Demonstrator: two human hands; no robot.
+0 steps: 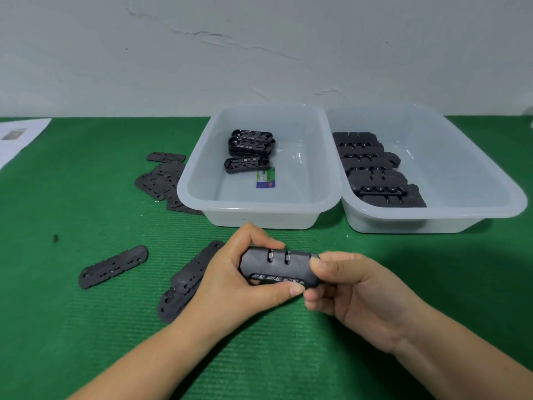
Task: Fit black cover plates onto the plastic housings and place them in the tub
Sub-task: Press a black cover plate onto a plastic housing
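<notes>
Together, both hands' grip (245, 272) (346, 287) curled round housing (278, 265)

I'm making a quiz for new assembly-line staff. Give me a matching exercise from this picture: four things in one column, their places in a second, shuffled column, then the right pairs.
Things:
1. open housings
2. finished housings
3. single cover plate
4. housing being fitted

Places:
A. flat on the green mat, left of the hands
B. in the right tub
C. held between left hand and right hand
D. in the left tub, by a coloured card

Pairs: 1-D, 2-B, 3-A, 4-C
</notes>
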